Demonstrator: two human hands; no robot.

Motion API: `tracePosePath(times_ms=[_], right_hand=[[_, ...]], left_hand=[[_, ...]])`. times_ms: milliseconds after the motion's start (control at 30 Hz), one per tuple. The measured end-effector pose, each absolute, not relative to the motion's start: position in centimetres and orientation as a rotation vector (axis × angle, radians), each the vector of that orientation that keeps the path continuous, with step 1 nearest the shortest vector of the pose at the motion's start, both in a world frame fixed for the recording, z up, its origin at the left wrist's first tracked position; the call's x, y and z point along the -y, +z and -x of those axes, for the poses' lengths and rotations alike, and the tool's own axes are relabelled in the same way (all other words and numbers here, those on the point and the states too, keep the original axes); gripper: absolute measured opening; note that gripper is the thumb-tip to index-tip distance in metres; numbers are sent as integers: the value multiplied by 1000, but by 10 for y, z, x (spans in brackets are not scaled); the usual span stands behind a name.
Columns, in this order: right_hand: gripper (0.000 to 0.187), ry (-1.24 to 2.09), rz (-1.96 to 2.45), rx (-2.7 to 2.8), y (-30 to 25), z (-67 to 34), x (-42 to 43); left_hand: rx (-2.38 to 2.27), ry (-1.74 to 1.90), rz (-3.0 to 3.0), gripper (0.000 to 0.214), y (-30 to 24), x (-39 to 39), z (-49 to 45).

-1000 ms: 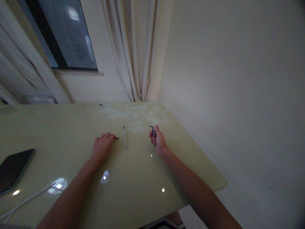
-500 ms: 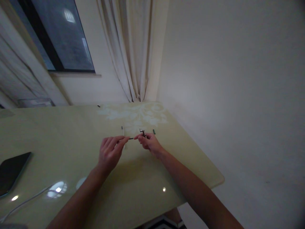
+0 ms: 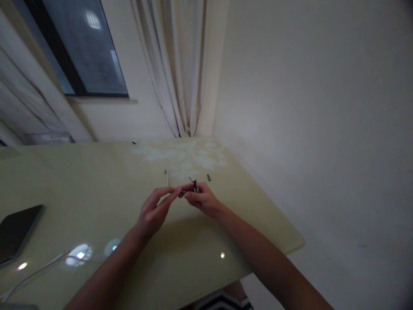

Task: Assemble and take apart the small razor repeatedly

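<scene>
Above the middle of the pale green table [image 3: 97,181], my left hand [image 3: 154,212] and my right hand [image 3: 202,199] meet fingertip to fingertip. My right hand is closed on a small dark metal part [image 3: 194,185] that sticks up from its fingers. My left hand pinches a thin dark piece [image 3: 181,193] and holds it against the right hand's part. A white stick-like piece [image 3: 166,175] lies on the table just beyond the hands. A tiny dark piece [image 3: 208,177] lies to the right of them.
A dark phone [image 3: 16,232] lies at the table's left edge, with a white cable [image 3: 35,271] in front of it. A cream curtain [image 3: 180,64] and a window [image 3: 87,47] stand behind the table. The table's right edge [image 3: 277,224] drops beside the wall.
My left hand lifted a thin dark piece off the table and carried it right. My right hand came left, and the two now meet above the table. A tiny dark piece now lies where the right hand was.
</scene>
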State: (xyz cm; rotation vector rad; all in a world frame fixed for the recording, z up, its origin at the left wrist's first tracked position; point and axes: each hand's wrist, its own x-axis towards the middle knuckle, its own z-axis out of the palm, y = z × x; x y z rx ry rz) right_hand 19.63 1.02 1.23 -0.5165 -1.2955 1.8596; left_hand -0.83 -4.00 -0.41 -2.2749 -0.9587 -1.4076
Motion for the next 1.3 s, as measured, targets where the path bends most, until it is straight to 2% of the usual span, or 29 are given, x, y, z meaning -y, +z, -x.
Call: tracePosePath(times_ms=[467, 800, 1033, 1233, 1300], right_hand=[[45, 1611, 688, 1362, 5, -191, -18], [30, 1638, 725, 1302, 0, -190, -20], [30, 1620, 743, 1316, 3, -190, -18], [31, 1624, 784, 1266, 3, -187, -17], [32, 1629, 788, 1261, 2, -186, -16]], left_hand=[[1419, -1622, 2229, 37, 9, 36, -14], [1518, -1781, 2198, 28, 7, 34, -19], [1544, -1773, 2154, 20, 8, 37, -19], [1484, -1658, 2228, 34, 4, 38, -19], [1477, -1671, 2265, 31, 4, 37, -20]])
